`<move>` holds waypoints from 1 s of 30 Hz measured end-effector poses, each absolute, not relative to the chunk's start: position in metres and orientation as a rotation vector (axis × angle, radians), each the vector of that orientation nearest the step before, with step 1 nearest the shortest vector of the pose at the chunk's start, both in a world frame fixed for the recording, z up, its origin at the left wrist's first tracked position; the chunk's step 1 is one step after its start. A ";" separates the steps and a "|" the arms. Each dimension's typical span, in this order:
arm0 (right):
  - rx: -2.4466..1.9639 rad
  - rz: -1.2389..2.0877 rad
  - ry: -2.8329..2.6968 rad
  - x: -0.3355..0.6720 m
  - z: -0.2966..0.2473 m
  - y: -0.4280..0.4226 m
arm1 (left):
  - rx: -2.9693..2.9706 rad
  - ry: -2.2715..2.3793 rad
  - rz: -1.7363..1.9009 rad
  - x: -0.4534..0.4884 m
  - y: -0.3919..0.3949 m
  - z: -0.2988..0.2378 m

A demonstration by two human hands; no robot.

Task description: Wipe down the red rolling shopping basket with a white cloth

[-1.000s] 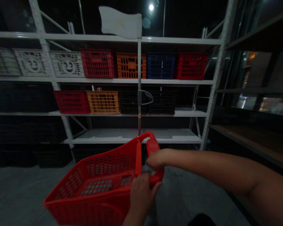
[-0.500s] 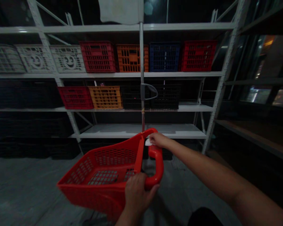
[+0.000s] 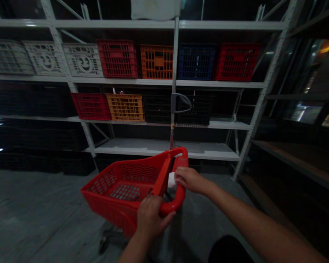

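A red plastic shopping cart (image 3: 120, 166) with lattice walls stands in front of me, its looped handle (image 3: 178, 202) toward my body. My left hand (image 3: 150, 217) is wrapped over the cart's near rim, where the handle begins, with the thumb pointing right. On the far part of the handle, my right hand (image 3: 189, 179) is closed around a white cloth (image 3: 171, 180) and presses it against the red plastic. Part of the cloth sticks out left of the fingers. A metal pole (image 3: 174, 54) with a grey grip (image 3: 182, 103) rises from the cart's far side.
White shelving (image 3: 222, 84) spans the background. It carries white crates (image 3: 83, 60), red crates (image 3: 117, 60), an orange crate (image 3: 157, 62), a blue crate (image 3: 196, 62), a yellow crate (image 3: 125, 107) and dark ones. Darker shelves (image 3: 290, 153) stand at right. A caster (image 3: 102, 244) touches the concrete floor.
My right hand has slid with the cloth along the handle toward me, uncovering a flat red panel. My left hand still grips the rim. The view has shifted slightly.
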State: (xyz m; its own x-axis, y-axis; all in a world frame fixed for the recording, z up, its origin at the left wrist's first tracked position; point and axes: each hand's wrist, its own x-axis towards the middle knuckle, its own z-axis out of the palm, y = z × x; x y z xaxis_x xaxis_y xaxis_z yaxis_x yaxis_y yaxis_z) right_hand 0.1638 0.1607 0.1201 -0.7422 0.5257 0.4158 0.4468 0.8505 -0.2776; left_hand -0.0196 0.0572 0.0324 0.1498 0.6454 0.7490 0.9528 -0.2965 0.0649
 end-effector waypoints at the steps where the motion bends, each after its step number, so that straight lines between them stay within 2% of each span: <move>1: -0.711 0.219 -2.486 0.167 0.117 0.162 | -2.026 -1.528 -0.973 -0.022 0.057 0.034; 6: -1.179 0.368 -1.851 0.170 0.100 0.212 | -2.150 -1.639 -0.975 -0.034 0.056 0.040; 10: -1.345 0.430 -1.559 0.159 0.083 0.224 | -2.165 -1.827 -0.898 -0.035 0.052 0.055; 16: -1.210 0.673 -1.237 0.118 0.036 0.137 | -2.159 -1.938 -0.817 -0.002 0.038 0.100; 21: -0.950 0.850 -1.151 0.083 0.007 0.069 | -2.018 -2.192 -0.519 0.021 0.034 0.110; 25: -1.065 0.789 -1.147 0.090 0.014 0.092 | -2.053 -2.124 -0.368 0.016 0.031 0.102; 30: -1.220 0.487 -1.270 0.137 0.060 0.165 | -2.107 -2.092 -0.276 0.004 0.024 0.100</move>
State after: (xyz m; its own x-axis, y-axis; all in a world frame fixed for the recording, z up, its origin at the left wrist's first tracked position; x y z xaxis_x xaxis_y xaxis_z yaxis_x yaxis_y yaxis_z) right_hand 0.1369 0.1646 0.0595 0.3050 0.8398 0.4491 0.3241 0.3519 -0.8781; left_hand 0.0041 0.0240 0.0997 0.0047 0.9704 0.2413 0.9998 -0.0090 0.0167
